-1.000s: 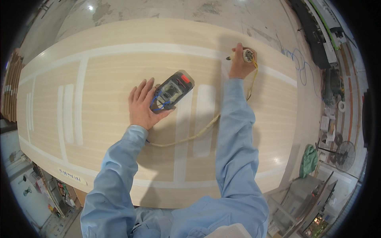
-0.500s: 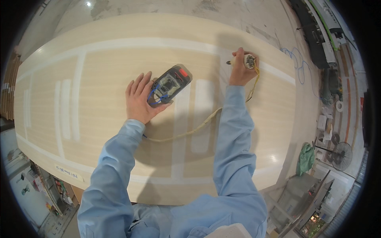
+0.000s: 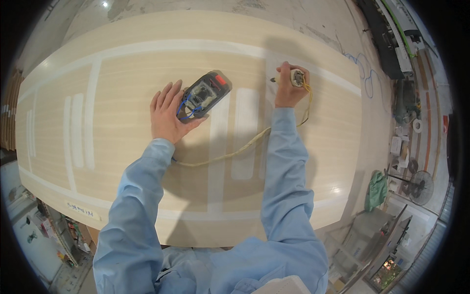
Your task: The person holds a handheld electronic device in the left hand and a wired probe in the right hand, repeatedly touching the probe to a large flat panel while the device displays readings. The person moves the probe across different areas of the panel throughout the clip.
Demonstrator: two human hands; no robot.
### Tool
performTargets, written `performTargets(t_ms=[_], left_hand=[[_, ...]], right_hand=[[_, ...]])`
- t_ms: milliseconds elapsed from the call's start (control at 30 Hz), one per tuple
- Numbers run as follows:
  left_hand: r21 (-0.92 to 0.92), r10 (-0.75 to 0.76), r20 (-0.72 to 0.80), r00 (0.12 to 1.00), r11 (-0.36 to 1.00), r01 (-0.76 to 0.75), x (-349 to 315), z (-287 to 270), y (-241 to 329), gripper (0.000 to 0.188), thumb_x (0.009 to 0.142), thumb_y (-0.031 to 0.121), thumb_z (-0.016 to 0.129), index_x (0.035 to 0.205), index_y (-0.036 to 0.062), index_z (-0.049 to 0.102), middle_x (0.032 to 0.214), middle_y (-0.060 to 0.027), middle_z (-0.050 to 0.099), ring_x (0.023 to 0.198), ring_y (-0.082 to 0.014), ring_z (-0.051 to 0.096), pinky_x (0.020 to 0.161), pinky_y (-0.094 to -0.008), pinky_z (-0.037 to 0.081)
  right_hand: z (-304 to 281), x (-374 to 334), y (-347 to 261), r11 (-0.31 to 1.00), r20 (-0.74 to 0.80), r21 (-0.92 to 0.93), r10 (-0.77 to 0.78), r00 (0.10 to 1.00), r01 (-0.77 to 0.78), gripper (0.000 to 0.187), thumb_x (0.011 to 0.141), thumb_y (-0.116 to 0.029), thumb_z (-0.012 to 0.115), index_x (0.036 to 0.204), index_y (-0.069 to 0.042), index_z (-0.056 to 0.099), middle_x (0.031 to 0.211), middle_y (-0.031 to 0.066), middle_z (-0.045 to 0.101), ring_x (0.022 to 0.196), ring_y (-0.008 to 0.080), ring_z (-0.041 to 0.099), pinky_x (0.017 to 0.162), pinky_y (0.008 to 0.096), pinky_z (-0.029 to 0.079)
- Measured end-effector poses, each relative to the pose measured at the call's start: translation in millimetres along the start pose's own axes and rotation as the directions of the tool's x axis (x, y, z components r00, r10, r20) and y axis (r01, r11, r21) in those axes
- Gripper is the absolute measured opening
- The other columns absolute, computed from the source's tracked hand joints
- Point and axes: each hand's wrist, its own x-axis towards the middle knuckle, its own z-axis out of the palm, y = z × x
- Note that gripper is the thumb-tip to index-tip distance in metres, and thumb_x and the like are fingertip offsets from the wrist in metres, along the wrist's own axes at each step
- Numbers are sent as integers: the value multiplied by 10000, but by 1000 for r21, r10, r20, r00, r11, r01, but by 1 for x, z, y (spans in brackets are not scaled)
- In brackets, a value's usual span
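A black battery pack [image 3: 205, 97] with a red button, an open top and blue wires lies on the pale panel [image 3: 142, 206], left of its middle. My left hand [image 3: 166, 115] is around its left side, thumb at the near edge and fingers stretched along the far side. Farther right, my right hand [image 3: 291, 95] grips a small round-bodied power tool [image 3: 296, 77], wrapped in whitish tape, its dark tip pointing left. From the tool's end, yellow wires run into a wrapped cable [image 3: 240, 158] that curves across the panel to my left wrist. The right palm hides part of the tool.
Pale filled strips [image 3: 246, 133] mark the panel. A blue hose [image 3: 370, 81] lies on the floor beyond its right end. At the right stand a fan [image 3: 420, 187] and a green cloth [image 3: 376, 190]. Shelving [image 3: 54, 228] is at the lower left.
The view has shifted slightly, so the panel sits a little higher and farther left. My right hand has moved slightly nearer with the tool. My left hand keeps its place at the pack.
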Motion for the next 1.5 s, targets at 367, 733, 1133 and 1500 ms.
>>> performTargets(t_ms=[367,733,1133,1500], left_hand=[[5,9,-17,1000,1000,-9,1,-1,1,818,679,492,911,1305,44,632,1526,-86,542,1439,-327,459,1185,-521,341],[21,-13,18,1000,1000,12,1,-1,1,802,679,471,913,1293,37,635,1521,-88,546,1439,-324,460,1187,-516,342],[-65,44,12,999,997,-43,-6,-5,1,844,674,458,918,1349,58,605,1559,-96,509,1466,-342,425,1210,-537,300],[-96,123,118,985,989,-112,-84,-30,7,840,648,479,927,1317,71,625,1567,-90,503,1465,-338,432,1208,-521,318]], right_hand=[[-17,-21,-16,999,-33,-23,37,999,-38,187,897,-14,760,955,-17,582,839,93,711,743,156,706,695,284,582],[-33,-43,-23,999,-17,-38,8,1000,-9,189,891,-15,765,959,-11,589,833,102,712,743,158,704,700,293,588],[-78,-72,-119,996,-202,29,-72,977,80,139,881,2,708,940,16,583,810,134,705,731,180,691,724,317,589],[-45,-69,-60,996,-115,86,34,993,-25,205,888,-7,764,944,-14,566,831,107,708,737,153,697,666,278,581]])
